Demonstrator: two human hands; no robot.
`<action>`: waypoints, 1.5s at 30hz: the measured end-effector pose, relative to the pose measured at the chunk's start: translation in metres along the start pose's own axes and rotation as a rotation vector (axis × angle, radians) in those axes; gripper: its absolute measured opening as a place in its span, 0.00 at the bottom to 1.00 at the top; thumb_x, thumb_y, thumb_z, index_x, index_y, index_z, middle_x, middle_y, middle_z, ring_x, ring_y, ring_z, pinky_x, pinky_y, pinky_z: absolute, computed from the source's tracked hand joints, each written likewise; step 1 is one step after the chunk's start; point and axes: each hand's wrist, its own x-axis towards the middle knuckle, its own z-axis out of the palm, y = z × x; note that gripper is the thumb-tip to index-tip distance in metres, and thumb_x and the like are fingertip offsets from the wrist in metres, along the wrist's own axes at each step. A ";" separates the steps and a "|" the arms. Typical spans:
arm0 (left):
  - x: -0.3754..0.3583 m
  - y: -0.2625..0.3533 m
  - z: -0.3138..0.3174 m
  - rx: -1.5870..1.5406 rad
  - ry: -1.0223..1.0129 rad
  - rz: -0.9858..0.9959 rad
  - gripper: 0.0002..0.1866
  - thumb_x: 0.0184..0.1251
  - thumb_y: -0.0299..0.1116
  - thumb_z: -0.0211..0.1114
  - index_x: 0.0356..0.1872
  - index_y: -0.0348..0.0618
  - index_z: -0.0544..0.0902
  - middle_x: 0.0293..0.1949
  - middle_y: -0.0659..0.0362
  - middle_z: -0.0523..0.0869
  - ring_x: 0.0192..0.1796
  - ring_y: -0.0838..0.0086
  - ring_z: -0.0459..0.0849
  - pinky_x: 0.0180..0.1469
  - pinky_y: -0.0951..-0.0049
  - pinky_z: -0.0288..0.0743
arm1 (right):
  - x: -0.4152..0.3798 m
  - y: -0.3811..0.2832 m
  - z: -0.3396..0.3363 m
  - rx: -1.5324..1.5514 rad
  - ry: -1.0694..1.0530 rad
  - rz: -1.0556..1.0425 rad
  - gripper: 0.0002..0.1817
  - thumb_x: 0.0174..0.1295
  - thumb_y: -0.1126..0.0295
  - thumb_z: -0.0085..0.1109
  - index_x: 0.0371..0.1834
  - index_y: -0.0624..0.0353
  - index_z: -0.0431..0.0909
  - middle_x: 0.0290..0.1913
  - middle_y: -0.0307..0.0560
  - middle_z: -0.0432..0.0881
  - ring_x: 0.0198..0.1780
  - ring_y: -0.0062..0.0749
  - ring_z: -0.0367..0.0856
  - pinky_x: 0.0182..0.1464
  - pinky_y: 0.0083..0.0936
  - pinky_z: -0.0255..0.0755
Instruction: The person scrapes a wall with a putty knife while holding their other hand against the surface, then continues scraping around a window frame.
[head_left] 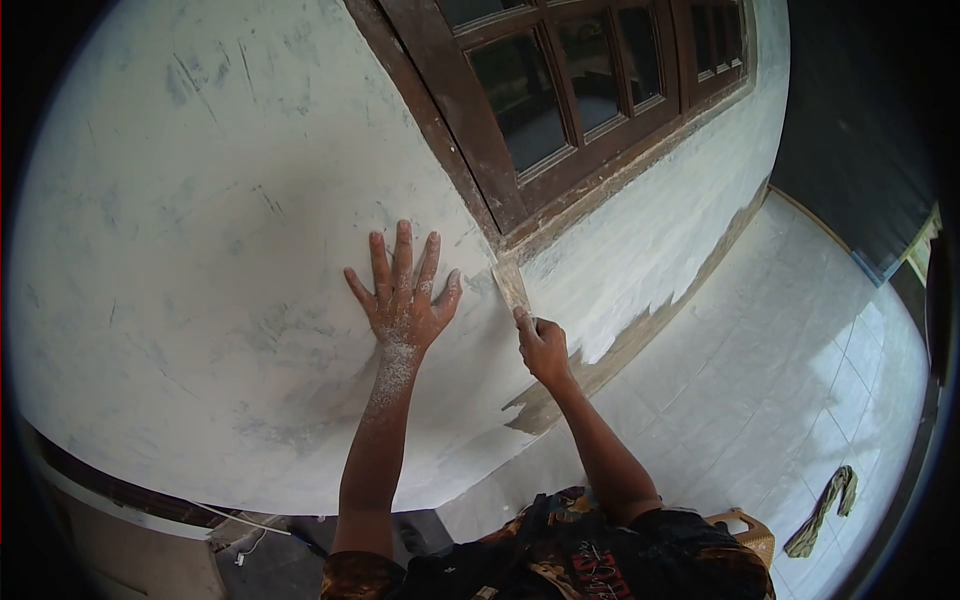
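Note:
My left hand (408, 300) lies flat on the white wall (250, 300) with its fingers spread, and white dust coats its wrist and forearm. In my right hand (543, 350) is a flat scraper (511, 284), gripped by its lower end. The scraper's far end meets the wall just below the lower corner of the brown wooden window frame (508, 205). Grey patches and dark scratches mark the wall around both hands.
Glass panes (520, 100) fill the window above. Bare grey plaster (640, 340) runs along the wall's foot. On the tiled floor (720, 370) lie a greenish cloth (825, 510) and, nearer me, a yellow-brown plastic stool or basket (755, 533). A dark sheet (860, 130) hangs at right.

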 end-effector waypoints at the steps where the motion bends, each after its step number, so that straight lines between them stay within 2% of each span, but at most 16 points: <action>1: 0.000 0.000 -0.001 -0.002 -0.005 -0.001 0.37 0.55 0.55 0.68 0.68 0.65 0.70 0.75 0.55 0.57 0.78 0.52 0.46 0.70 0.28 0.28 | -0.002 0.003 -0.002 -0.045 -0.002 0.059 0.33 0.67 0.45 0.53 0.16 0.66 0.74 0.11 0.43 0.69 0.16 0.25 0.68 0.23 0.31 0.64; 5: 0.000 0.000 0.000 0.002 0.011 0.000 0.36 0.55 0.55 0.68 0.68 0.65 0.70 0.75 0.55 0.57 0.78 0.52 0.46 0.70 0.28 0.28 | 0.004 0.004 -0.003 -0.074 -0.017 0.083 0.33 0.67 0.45 0.53 0.17 0.66 0.75 0.11 0.43 0.69 0.17 0.24 0.68 0.23 0.30 0.64; 7: 0.001 0.001 0.000 0.004 0.018 0.008 0.37 0.55 0.55 0.68 0.68 0.65 0.70 0.75 0.55 0.57 0.78 0.52 0.46 0.70 0.29 0.28 | 0.010 -0.002 0.001 -0.034 -0.032 -0.030 0.33 0.68 0.45 0.52 0.18 0.66 0.76 0.11 0.43 0.69 0.17 0.24 0.68 0.23 0.30 0.64; 13: 0.000 0.000 -0.001 0.014 0.008 0.001 0.38 0.55 0.56 0.68 0.69 0.65 0.68 0.75 0.55 0.58 0.78 0.53 0.46 0.70 0.29 0.28 | 0.004 0.008 -0.009 -0.085 -0.035 0.034 0.33 0.68 0.46 0.52 0.17 0.67 0.75 0.10 0.44 0.68 0.16 0.26 0.67 0.23 0.32 0.63; 20: -0.001 0.000 0.001 0.007 0.014 -0.003 0.37 0.56 0.56 0.67 0.69 0.66 0.68 0.75 0.56 0.58 0.78 0.53 0.46 0.70 0.29 0.28 | 0.015 0.001 -0.005 -0.038 -0.050 -0.053 0.34 0.67 0.45 0.52 0.16 0.67 0.75 0.11 0.45 0.69 0.16 0.26 0.68 0.23 0.31 0.64; 23: 0.000 0.000 0.000 0.001 0.025 -0.002 0.37 0.56 0.56 0.67 0.69 0.65 0.68 0.75 0.57 0.58 0.78 0.53 0.47 0.70 0.29 0.28 | 0.008 0.010 -0.011 -0.127 -0.040 0.013 0.34 0.68 0.45 0.52 0.16 0.67 0.74 0.11 0.46 0.68 0.16 0.27 0.67 0.23 0.33 0.64; 25: -0.001 0.000 0.000 0.005 0.021 -0.006 0.37 0.56 0.56 0.67 0.68 0.65 0.69 0.75 0.57 0.58 0.78 0.53 0.47 0.70 0.29 0.28 | 0.007 0.009 -0.010 -0.089 -0.025 -0.034 0.31 0.68 0.46 0.54 0.13 0.58 0.68 0.11 0.33 0.64 0.12 0.15 0.62 0.15 0.20 0.55; 26: 0.000 0.000 0.000 0.009 0.018 -0.001 0.37 0.56 0.56 0.67 0.68 0.65 0.69 0.75 0.57 0.58 0.78 0.53 0.47 0.70 0.29 0.28 | 0.009 0.008 -0.008 -0.090 -0.025 -0.032 0.31 0.68 0.46 0.54 0.13 0.58 0.68 0.11 0.33 0.64 0.12 0.15 0.62 0.15 0.20 0.55; 28: 0.001 0.002 0.001 0.004 0.029 0.001 0.37 0.56 0.56 0.67 0.68 0.65 0.69 0.75 0.57 0.57 0.78 0.53 0.47 0.70 0.29 0.28 | 0.015 0.001 -0.004 -0.079 -0.042 -0.097 0.34 0.67 0.45 0.53 0.16 0.68 0.74 0.11 0.46 0.69 0.16 0.26 0.68 0.24 0.32 0.64; 34: -0.001 0.000 0.000 0.013 0.034 0.004 0.36 0.56 0.55 0.67 0.68 0.65 0.70 0.75 0.57 0.57 0.78 0.53 0.47 0.70 0.29 0.28 | 0.003 0.005 -0.013 -0.121 -0.039 -0.017 0.33 0.68 0.46 0.52 0.19 0.69 0.75 0.11 0.47 0.69 0.17 0.27 0.67 0.24 0.32 0.63; 37: 0.001 0.001 0.001 0.002 0.035 0.001 0.36 0.56 0.56 0.67 0.68 0.65 0.69 0.75 0.57 0.57 0.78 0.53 0.46 0.70 0.29 0.28 | 0.011 -0.002 -0.008 -0.149 -0.041 -0.092 0.33 0.67 0.46 0.53 0.18 0.69 0.76 0.11 0.47 0.70 0.17 0.28 0.68 0.24 0.33 0.64; 45: -0.001 -0.001 0.001 0.016 0.027 -0.005 0.36 0.56 0.55 0.67 0.68 0.66 0.69 0.75 0.57 0.57 0.78 0.54 0.47 0.70 0.29 0.28 | 0.007 -0.001 -0.012 -0.193 -0.047 -0.056 0.34 0.67 0.45 0.52 0.16 0.69 0.74 0.11 0.48 0.70 0.17 0.30 0.68 0.25 0.34 0.65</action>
